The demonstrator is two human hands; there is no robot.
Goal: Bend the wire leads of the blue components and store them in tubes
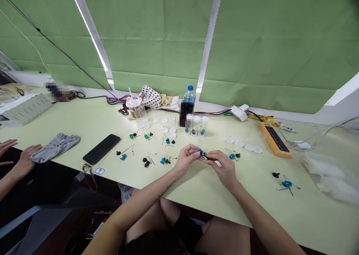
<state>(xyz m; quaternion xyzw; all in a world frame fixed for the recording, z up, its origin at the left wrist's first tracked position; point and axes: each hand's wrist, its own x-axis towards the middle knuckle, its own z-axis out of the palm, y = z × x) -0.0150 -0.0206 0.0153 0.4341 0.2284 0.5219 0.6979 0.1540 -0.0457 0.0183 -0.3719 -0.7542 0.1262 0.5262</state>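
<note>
Over the table's front part, my left hand [185, 160] pinches a small blue metal part [199, 151] with a thin wire sticking out of it. My right hand [224, 168] closes its fingers on a small black piece [206, 157] at the right end of that blue part. The two pieces touch or nearly touch; fingertips hide the exact joint. Left of my hands lie similar loose sets: a blue part [162, 160] with black pieces and thin rods, and another blue part [122, 157]. To the right rest a blue part [231, 156] and a larger-looking blue part [286, 184] with wires.
Several clear tubes [194, 127] with white caps stand behind my hands, near a bottle [190, 94]. White round caps [239, 144] lie about. An orange power strip [275, 140] sits right, a phone [101, 149] and grey cloth [56, 147] left. Another person's hand [26, 159] rests at the left edge.
</note>
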